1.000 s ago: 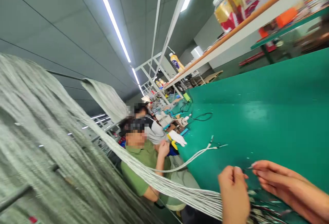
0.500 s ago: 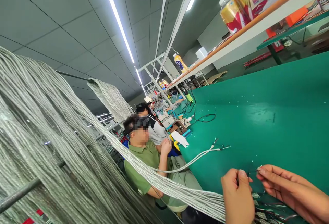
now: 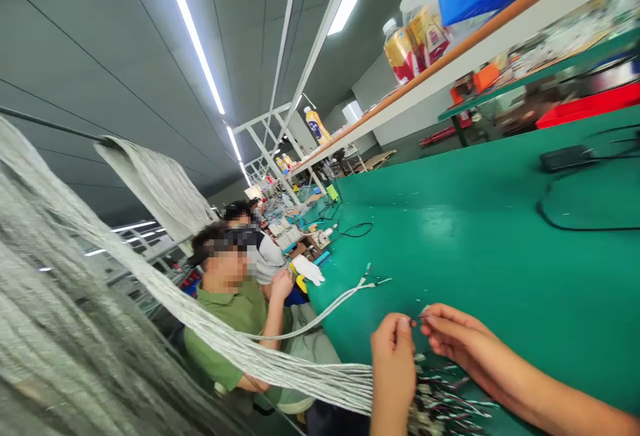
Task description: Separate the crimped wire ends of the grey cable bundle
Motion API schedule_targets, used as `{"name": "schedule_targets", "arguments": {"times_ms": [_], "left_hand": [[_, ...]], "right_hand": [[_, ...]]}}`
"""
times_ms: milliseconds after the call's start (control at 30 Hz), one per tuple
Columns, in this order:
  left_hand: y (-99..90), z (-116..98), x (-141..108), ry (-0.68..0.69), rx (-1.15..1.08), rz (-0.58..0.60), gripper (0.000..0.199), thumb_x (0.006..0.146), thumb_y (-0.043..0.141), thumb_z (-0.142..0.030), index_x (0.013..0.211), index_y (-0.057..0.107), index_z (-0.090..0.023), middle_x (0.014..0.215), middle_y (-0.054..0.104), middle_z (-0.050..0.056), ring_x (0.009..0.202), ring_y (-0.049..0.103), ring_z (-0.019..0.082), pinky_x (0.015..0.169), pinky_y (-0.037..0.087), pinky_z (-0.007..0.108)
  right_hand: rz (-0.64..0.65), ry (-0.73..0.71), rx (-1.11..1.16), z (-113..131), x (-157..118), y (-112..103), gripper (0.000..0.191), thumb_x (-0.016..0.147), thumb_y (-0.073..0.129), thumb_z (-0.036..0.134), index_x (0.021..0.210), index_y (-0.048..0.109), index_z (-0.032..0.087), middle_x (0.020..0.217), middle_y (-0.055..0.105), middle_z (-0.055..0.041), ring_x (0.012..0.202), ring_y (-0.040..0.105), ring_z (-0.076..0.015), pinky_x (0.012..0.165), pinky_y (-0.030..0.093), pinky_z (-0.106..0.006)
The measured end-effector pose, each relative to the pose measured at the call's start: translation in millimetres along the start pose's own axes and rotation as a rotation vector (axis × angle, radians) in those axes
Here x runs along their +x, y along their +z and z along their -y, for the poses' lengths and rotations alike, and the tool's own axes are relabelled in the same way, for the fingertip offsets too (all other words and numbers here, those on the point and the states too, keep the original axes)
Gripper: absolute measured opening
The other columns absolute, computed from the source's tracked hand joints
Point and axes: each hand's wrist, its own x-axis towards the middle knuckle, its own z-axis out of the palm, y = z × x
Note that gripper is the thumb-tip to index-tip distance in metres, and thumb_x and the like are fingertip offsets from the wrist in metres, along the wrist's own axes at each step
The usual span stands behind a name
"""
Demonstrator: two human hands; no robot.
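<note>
My left hand (image 3: pixel 394 359) is closed at the edge of the green table, thumb up, and a thin dark wire (image 3: pixel 417 319) shows at its fingertips. Across a small gap my right hand (image 3: pixel 457 329) pinches the other end of that wire. A bundle of pale grey cables (image 3: pixel 300 373) runs from the left to behind my left hand. Beneath both hands the stripped cable ends (image 3: pixel 440 393) fan out in red, black, white and green wires. Two separate white cables (image 3: pixel 345 297) lie further off with their split ends on the table.
Hanging cables (image 3: pixel 60 276) fill the left side over a rail. A co-worker in a green shirt (image 3: pixel 220 323) sits close by, another person behind. On the green table (image 3: pixel 500 256) lie a black adapter (image 3: pixel 567 158) and a white glove (image 3: pixel 307 269). Above runs a shelf (image 3: pixel 465 49) with bottles.
The view has swung right, so hands and bench appear further left and the black adapter has come into sight. Both hands keep their pinch on the wire.
</note>
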Motion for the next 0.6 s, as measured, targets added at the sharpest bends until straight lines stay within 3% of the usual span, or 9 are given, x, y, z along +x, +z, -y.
{"name": "schedule_targets", "arguments": {"times_ms": [100, 267, 467, 600], "left_hand": [[19.3, 3.9, -4.3, 0.019, -0.085, 0.06, 0.044, 0.098, 0.042, -0.05, 0.096, 0.065, -0.013, 0.061, 0.045, -0.004, 0.056, 0.04, 0.009, 0.052, 0.03, 0.022], [15.7, -0.3, -1.9, 0.092, -0.06, 0.098, 0.039, 0.097, 0.045, -0.047, 0.095, 0.068, -0.015, 0.084, 0.064, 0.003, 0.078, 0.052, 0.014, 0.067, 0.038, 0.024], [17.7, 9.5, -0.1, 0.06, -0.186, 0.048, 0.024, 0.089, 0.06, -0.039, 0.084, 0.056, -0.016, 0.073, 0.051, -0.003, 0.065, 0.042, 0.01, 0.059, 0.032, 0.02], [18.8, 14.5, 1.2, 0.009, -0.223, 0.096, 0.026, 0.085, 0.063, -0.039, 0.08, 0.051, -0.017, 0.068, 0.047, -0.005, 0.056, 0.039, 0.008, 0.052, 0.029, 0.02]], "right_hand": [[-0.008, -0.024, -0.038, 3.6, -3.1, 8.0, 0.028, 0.071, 0.084, 0.039, 0.086, 0.071, 0.02, 0.078, 0.066, -0.0001, 0.065, 0.056, -0.0089, 0.062, 0.046, -0.017], [-0.04, -0.031, -0.061, 3.9, -1.9, 11.4, 0.033, 0.069, 0.086, 0.042, 0.083, 0.069, 0.017, 0.076, 0.063, 0.0008, 0.065, 0.054, -0.0075, 0.063, 0.044, -0.017], [0.007, -0.029, -0.057, 4.3, -2.0, 8.5, 0.029, 0.076, 0.081, 0.042, 0.085, 0.071, 0.016, 0.078, 0.063, -0.001, 0.067, 0.053, -0.0084, 0.065, 0.043, -0.02], [0.023, -0.056, -0.1, 6.8, -4.9, 10.9, 0.028, 0.074, 0.082, 0.039, 0.088, 0.072, 0.016, 0.08, 0.062, -0.0007, 0.069, 0.051, -0.0093, 0.065, 0.041, -0.021]]}}
